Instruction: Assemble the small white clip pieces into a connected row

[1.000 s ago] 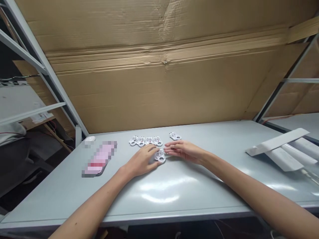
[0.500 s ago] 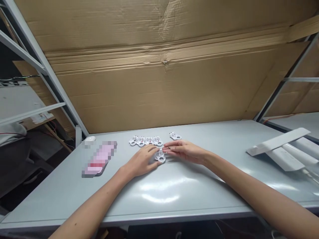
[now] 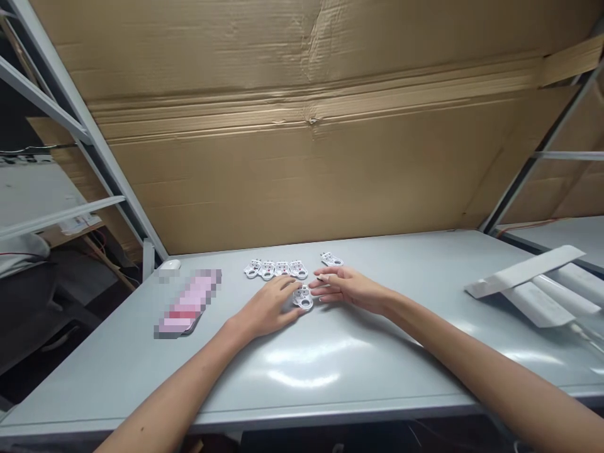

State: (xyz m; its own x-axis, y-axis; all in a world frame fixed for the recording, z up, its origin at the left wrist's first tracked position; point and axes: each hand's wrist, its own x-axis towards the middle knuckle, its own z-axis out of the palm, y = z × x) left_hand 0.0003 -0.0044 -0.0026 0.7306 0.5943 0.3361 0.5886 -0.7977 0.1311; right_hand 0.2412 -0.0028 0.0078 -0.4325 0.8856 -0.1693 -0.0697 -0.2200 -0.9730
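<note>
The head view shows a cardboard wall (image 3: 302, 182) rising beyond the row of four white parts (image 3: 270, 267), and a pale grey tabletop (image 3: 127, 365) running under that row and out around it. Your right forearm (image 3: 453, 343) and left forearm (image 3: 193, 377) slant inward from the near side, bringing your hands together just nearer than the row. Well to the right of the row lie some long white pieces (image 3: 533, 270); to its left, nearer you, is a pink thing (image 3: 189, 304) with its surface pixelated. Your left hand (image 3: 268, 305) is palm down, thumb and fingers curved around the near white part (image 3: 302, 294) and lightly gripping it. Your right hand (image 3: 352, 286) reaches in, fingers loosely bent, tips just beside that part; whether they pinch something is too small to tell. The near white part lies between your hands, nearer than the row's right end. The lone white part (image 3: 331, 258) rests right of the row, beyond your right hand.
</note>
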